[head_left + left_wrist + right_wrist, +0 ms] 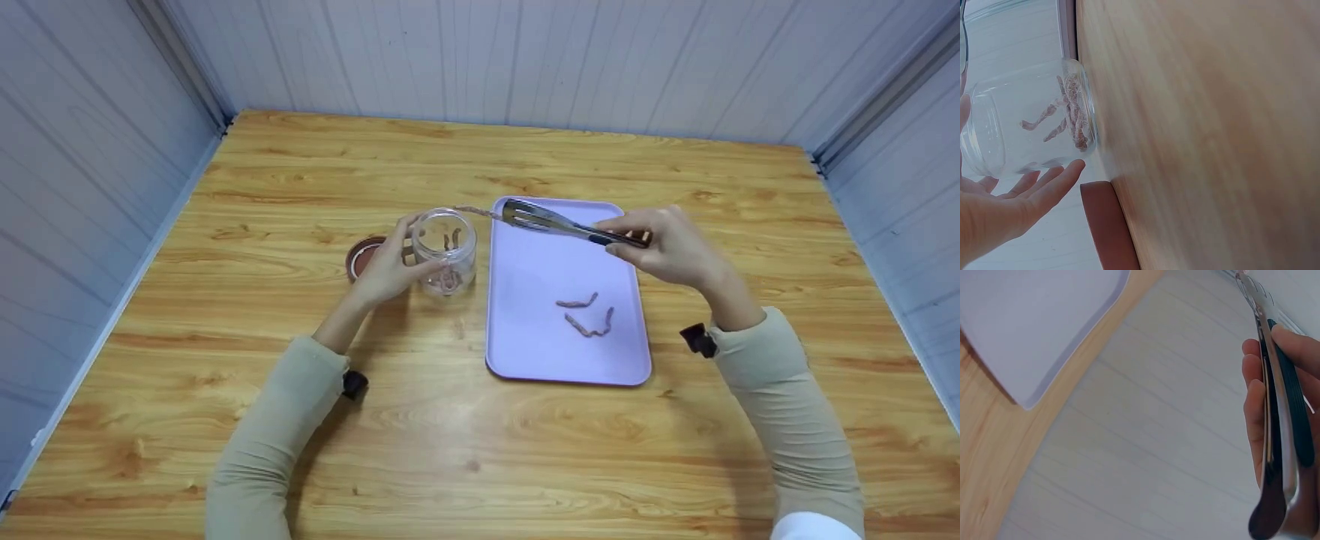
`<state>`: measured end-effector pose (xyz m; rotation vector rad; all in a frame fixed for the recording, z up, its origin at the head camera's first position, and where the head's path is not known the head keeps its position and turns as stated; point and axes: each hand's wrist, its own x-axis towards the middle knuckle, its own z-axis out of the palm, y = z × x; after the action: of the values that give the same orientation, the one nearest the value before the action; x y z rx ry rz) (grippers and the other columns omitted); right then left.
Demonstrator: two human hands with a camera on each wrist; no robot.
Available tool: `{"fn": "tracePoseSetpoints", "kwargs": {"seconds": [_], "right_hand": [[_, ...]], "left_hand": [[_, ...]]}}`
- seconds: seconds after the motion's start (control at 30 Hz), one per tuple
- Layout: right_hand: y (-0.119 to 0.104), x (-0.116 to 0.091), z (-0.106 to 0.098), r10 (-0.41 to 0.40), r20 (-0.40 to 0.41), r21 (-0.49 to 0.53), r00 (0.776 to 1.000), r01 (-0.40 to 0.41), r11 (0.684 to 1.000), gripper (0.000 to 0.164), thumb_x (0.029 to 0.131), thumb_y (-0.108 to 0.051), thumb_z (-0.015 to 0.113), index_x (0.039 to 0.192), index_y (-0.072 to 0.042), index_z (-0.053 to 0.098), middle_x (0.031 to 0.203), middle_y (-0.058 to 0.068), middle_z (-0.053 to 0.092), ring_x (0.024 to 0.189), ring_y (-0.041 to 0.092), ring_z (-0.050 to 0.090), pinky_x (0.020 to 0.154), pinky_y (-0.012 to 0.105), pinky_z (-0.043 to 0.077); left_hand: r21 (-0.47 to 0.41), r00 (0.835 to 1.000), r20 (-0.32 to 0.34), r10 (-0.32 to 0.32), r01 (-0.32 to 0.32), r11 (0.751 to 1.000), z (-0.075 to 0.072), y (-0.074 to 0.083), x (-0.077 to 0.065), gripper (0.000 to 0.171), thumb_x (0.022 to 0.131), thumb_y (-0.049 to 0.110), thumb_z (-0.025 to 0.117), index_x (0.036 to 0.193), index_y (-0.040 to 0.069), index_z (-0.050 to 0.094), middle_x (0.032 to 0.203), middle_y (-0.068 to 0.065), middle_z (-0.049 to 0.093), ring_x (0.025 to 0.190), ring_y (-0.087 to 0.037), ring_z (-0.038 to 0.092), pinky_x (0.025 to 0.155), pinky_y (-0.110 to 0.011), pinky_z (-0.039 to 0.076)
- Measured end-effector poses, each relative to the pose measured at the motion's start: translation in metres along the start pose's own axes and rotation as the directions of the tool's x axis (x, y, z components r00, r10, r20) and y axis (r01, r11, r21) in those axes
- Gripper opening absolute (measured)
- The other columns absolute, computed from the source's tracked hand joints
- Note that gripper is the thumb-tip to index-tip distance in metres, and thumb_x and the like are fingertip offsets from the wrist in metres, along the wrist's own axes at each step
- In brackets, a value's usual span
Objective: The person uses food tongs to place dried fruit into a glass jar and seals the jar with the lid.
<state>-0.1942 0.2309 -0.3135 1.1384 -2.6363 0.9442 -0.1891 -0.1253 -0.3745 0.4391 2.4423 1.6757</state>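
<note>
A clear jar (466,259) stands on the table, with my left hand (388,268) holding it, thumb and fingers on opposite sides. Several brown wrinkled strips (1075,109), like dried meat, lie at its bottom, two leaning on the wall in the left wrist view. My right hand (670,244) grips metal tongs (559,223) with dark handle pads; in the right wrist view the tongs' arms (1276,399) are squeezed close together. From their slotted tip another brown strip (478,212) sticks out leftward, its end overlapping the jar's far rim in the head view.
The lilac tray (525,337) lies right of the jar, under the tongs, with brown strips (587,327) on its nearer half. A brown screw lid (360,261) rests left of the jar, partly behind my left hand. Pale panel walls (480,60) enclose the wooden table.
</note>
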Motion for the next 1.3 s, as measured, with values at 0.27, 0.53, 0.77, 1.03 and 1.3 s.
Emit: {"fn": "tracePoseSetpoints", "kwargs": {"seconds": [0.27, 0.53, 0.77, 1.03, 1.3], "right_hand": [[-0.005, 0.011, 0.005, -0.021, 0.045, 0.001, 0.999, 0.021, 1.0, 0.026, 0.079, -0.002, 0.065, 0.104, -0.008, 0.066, 0.086, 0.001, 0.065, 0.052, 0.008, 0.047, 0.043, 0.02, 0.039], [-0.007, 0.019, 0.01, -0.066, 0.057, -0.037, 0.996, 0.068, 0.997, 0.026, 0.077, -0.003, 0.066, 0.102, -0.01, 0.067, 0.079, 0.001, 0.063, 0.052, 0.007, 0.046, 0.042, 0.021, 0.037], [-0.011, 0.023, 0.013, -0.053, 0.074, -0.057, 0.996, 0.058, 0.997, 0.026, 0.077, -0.004, 0.066, 0.103, -0.01, 0.067, 0.084, 0.001, 0.064, 0.054, 0.008, 0.045, 0.043, 0.023, 0.037], [-0.01, 0.021, 0.013, -0.073, 0.05, -0.034, 0.996, 0.075, 0.997, 0.026, 0.078, -0.004, 0.066, 0.103, -0.008, 0.067, 0.087, 0.003, 0.065, 0.054, 0.009, 0.047, 0.044, 0.022, 0.038], [-0.003, 0.013, 0.006, -0.057, 0.009, -0.027, 0.998, 0.057, 0.998, 0.027, 0.077, -0.004, 0.067, 0.104, -0.006, 0.066, 0.086, 0.003, 0.065, 0.052, 0.007, 0.048, 0.044, 0.02, 0.04]], "left_hand": [[-0.012, 1.0, -0.004, 0.005, -0.005, 1.0, 0.0, -0.001, 0.001, 0.069, 0.081, 0.011, 0.065, 0.135, 0.003, 0.024, 0.13, -0.023, 0.033, 0.115, -0.037, 0.037, 0.094, -0.04, 0.035], [-0.009, 1.0, -0.01, 0.009, -0.009, 1.0, 0.001, 0.001, 0.001, 0.069, 0.08, 0.011, 0.066, 0.135, 0.004, 0.025, 0.128, -0.023, 0.034, 0.114, -0.036, 0.038, 0.091, -0.039, 0.038], [-0.008, 1.0, -0.012, 0.012, -0.012, 1.0, 0.001, 0.001, 0.001, 0.069, 0.079, 0.01, 0.066, 0.134, 0.002, 0.025, 0.129, -0.023, 0.034, 0.115, -0.038, 0.038, 0.092, -0.041, 0.037], [-0.002, 1.0, -0.018, 0.002, -0.002, 1.0, 0.002, 0.001, 0.0, 0.069, 0.08, 0.012, 0.065, 0.135, 0.003, 0.025, 0.13, -0.025, 0.032, 0.116, -0.039, 0.036, 0.095, -0.042, 0.034], [-0.027, 1.0, -0.006, -0.008, 0.008, 1.0, 0.002, 0.001, 0.001, 0.07, 0.08, 0.011, 0.065, 0.135, 0.003, 0.023, 0.13, -0.025, 0.03, 0.116, -0.041, 0.035, 0.093, -0.04, 0.036]]}}
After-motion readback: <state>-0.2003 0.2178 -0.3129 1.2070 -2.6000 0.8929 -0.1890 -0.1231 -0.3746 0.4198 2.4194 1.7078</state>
